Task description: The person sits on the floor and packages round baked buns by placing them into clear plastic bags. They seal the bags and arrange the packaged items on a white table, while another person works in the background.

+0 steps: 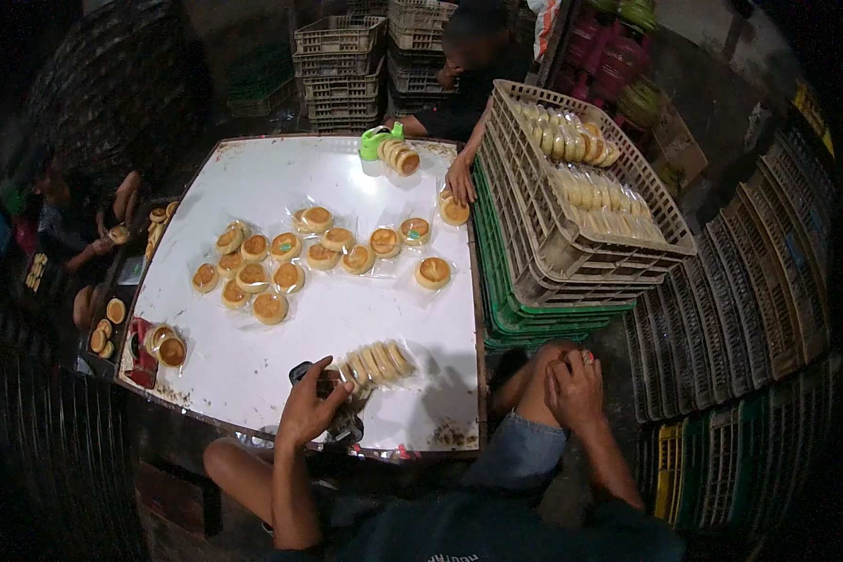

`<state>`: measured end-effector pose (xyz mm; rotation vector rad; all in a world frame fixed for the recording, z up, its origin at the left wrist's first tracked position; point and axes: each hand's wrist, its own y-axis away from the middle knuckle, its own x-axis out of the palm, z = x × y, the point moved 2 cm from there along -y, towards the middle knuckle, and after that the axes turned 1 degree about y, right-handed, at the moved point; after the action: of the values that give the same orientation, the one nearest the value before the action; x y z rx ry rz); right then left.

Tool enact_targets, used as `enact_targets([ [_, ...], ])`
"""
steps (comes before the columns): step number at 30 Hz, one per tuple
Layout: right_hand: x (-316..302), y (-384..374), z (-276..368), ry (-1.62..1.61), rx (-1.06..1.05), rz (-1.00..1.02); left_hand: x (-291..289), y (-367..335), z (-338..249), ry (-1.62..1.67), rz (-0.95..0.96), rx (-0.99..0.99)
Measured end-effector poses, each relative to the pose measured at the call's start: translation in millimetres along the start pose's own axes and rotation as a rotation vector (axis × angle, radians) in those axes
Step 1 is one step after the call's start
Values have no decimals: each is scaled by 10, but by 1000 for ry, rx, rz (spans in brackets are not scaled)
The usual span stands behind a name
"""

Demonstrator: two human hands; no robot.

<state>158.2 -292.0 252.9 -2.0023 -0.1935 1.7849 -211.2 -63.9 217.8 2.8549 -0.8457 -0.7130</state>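
White tbl [262, 183] w/ plastic crate stack [526, 183] just off its R edge. Bagged round buns [287, 275] scattered mid-tbl. L hand [309, 405] over nr edge, thumb & forefinger spread wide; R hand [576, 386] off tbl at R knee [536, 389], fingers curled, can't tell if holding anything. Bagged bun row [374, 363] nr front edge, just beside L thumb; blk tape dispenser [347, 430], part hidden by L hand; grn tape dispenser [377, 143] at far edge.
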Motion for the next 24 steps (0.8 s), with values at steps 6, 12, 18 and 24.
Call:
enact_targets([
  [6,-126,70,76,-7,-100,201,-53,46,21,-9,-31,3],
  [12,57,-17,53,26,-21,97,-20,52,3,-39,-6,16],
  [18,8,62,127,86,-37,254,-35,81,-13,-3,-21,-8],
  [24,-75,1,98,42,-48,60,-34,56,23,-29,-9,41],
])
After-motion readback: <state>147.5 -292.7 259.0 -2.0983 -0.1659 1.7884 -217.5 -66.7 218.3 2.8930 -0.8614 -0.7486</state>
